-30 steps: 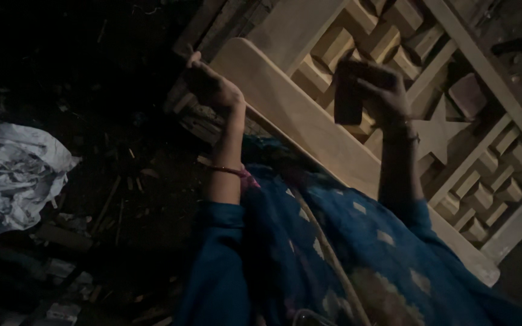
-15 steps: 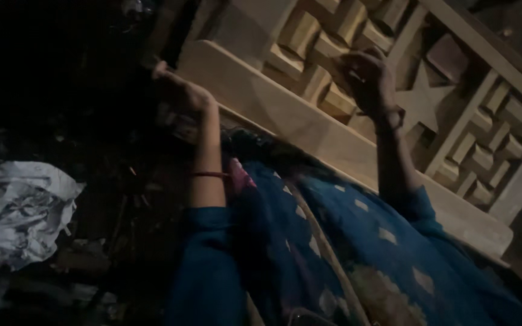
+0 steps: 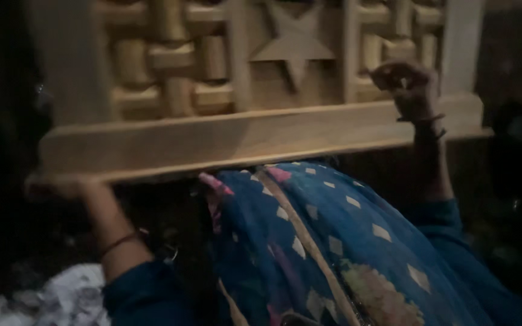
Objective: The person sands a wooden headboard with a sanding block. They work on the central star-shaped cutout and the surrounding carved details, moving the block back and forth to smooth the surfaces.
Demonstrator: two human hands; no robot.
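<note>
Carved wooden panel point(image 3: 261, 136) sits across my lap, w/ a star and woven block pattern in pale unfinished wood, bottom rail facing me. My left hand point(image 3: 61, 187) sits under the rail's left end; can't tell how its fingers lie, too dark. My right hand point(image 3: 409, 81) is at the lattice, fingers curled, maybe pinching sth small. Risk I see: panel tipping off the left, since support there looks thin. Crumpled paper point(image 3: 61, 299) lies bottom left.
</note>
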